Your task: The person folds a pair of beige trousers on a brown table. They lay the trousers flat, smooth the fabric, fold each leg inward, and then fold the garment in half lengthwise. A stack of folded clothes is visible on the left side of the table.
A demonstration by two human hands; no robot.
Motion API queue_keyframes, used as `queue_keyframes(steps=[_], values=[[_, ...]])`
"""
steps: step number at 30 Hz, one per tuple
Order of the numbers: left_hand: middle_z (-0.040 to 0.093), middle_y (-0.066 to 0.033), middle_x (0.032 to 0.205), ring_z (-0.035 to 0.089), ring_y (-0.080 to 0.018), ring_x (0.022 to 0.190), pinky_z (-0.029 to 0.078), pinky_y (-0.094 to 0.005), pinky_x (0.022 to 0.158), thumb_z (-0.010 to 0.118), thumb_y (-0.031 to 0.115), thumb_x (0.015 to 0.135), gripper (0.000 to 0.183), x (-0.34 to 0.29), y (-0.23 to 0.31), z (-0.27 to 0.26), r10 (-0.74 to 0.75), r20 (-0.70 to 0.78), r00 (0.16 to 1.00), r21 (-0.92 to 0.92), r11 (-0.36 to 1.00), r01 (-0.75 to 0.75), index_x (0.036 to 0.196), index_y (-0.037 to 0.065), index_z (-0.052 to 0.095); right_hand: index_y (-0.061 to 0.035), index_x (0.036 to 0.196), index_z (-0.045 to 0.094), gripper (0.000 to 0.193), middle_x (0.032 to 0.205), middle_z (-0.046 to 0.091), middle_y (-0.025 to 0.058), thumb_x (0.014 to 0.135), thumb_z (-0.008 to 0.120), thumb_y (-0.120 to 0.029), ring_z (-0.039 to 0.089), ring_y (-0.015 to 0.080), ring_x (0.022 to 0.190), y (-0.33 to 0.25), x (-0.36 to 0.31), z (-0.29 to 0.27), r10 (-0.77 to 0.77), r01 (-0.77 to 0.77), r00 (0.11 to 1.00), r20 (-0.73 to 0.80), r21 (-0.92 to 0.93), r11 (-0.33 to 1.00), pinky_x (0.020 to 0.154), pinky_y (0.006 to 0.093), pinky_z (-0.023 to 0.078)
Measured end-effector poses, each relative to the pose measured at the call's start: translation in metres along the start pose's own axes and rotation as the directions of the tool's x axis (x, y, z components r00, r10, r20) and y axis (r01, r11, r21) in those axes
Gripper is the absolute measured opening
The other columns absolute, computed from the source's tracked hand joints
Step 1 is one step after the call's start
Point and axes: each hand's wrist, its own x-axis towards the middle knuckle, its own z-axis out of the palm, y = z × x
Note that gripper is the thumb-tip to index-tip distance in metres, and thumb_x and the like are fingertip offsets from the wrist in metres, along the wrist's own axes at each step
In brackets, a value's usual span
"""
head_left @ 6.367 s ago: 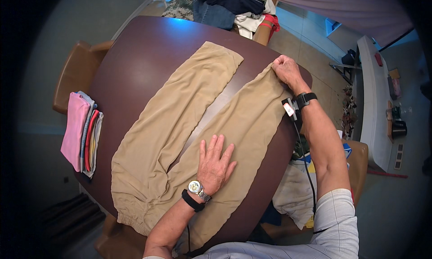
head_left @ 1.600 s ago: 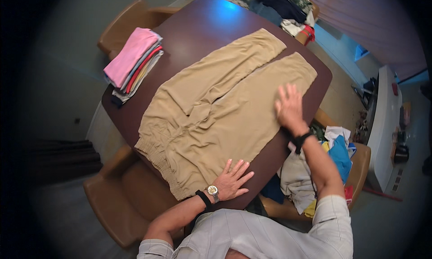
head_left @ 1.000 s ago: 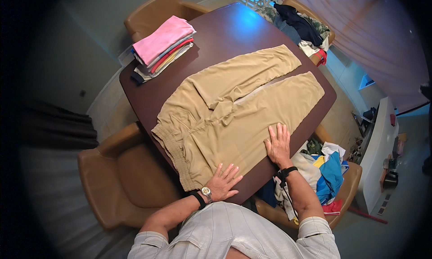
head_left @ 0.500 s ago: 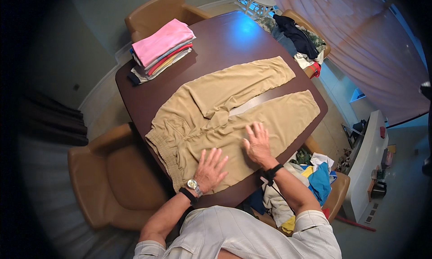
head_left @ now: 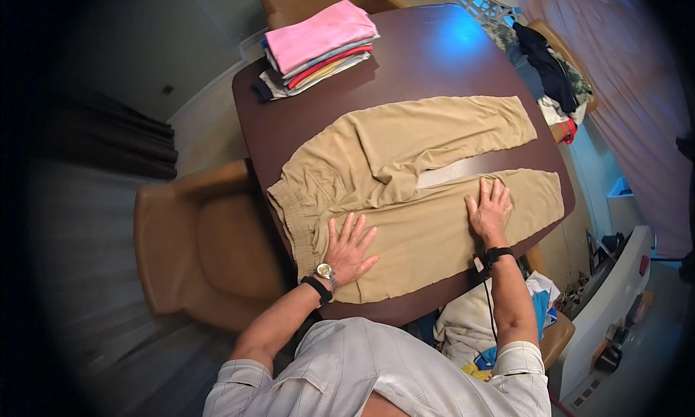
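Note:
Tan trousers [head_left: 405, 236] lie spread on a dark brown table [head_left: 405, 59], their gathered elastic waistband [head_left: 292, 218] at the left and both legs stretching right. My left hand [head_left: 350, 250] rests flat on the near side close to the waistband, fingers spread. Farther along the near leg, my right hand [head_left: 490, 213] presses on the cloth with its fingers stretched out. Neither hand grips anything. Between the two legs a strip of shiny tabletop shows.
A stack of folded clothes [head_left: 318, 44], pink on top, stands at the table's far left. Tan chairs surround the table: one at the left [head_left: 210, 243], others holding a dark garment [head_left: 546, 66] at far right and loose clothes [head_left: 470, 319] at near right.
My right hand has slid right along the near leg toward its hem, and that leg looks smoother. My left hand stays near the waistband. The whole view has shifted and turned slightly.

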Motion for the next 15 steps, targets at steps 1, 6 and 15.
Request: queue_keyframes(steps=[1, 6, 15], values=[[0.039, -0.0240, 0.176, 0.026, -0.0460, 0.167, 0.017, -0.0747, 0.131, 0.081, 0.045, 0.095, 0.078, 0.001, 0.003, -0.008, -0.001, -0.014, 1.000, -0.052, 0.999, 0.001, 0.160, 0.010, 0.058, -0.0207, 0.170, 0.046, 0.079, 0.179, 0.034, 0.0207, 0.103, 0.071, -0.054, 0.023, 0.0536, 0.165, 0.003, 0.002, -0.002, -0.005, 0.005, 1.000, -0.009, 0.006, 1.000, 0.122, 0.0832, 0.025], [0.060, -0.0228, 0.153, 0.056, -0.0435, 0.143, 0.045, -0.0586, 0.121, 0.082, 0.021, 0.094, 0.055, -0.024, 0.005, -0.074, -0.081, -0.330, 0.940, -0.151, 0.988, 0.032, 0.144, 0.004, 0.065, -0.0052, 0.154, 0.059, 0.065, 0.162, 0.053, 0.0230, 0.097, 0.082, -0.024, 0.049, 0.0449, 0.149, -0.034, -0.010, -0.032, -0.251, 0.283, 0.933, -0.259, 0.096, 0.954, 0.119, 0.0625, 0.044], [0.079, -0.0169, 0.100, 0.077, -0.0290, 0.081, 0.061, -0.0396, 0.074, 0.072, 0.013, 0.107, 0.017, -0.077, -0.108, -0.061, -0.584, -0.441, 0.682, -0.527, 0.783, 0.330, 0.118, 0.001, 0.075, -0.0030, 0.116, 0.073, 0.022, 0.098, 0.075, 0.0200, 0.097, 0.079, -0.013, 0.073, 0.0427, 0.092, -0.180, -0.102, -0.046, -0.651, 0.484, 0.749, 0.121, 0.572, 0.663, 0.081, 0.0511, 0.060]])
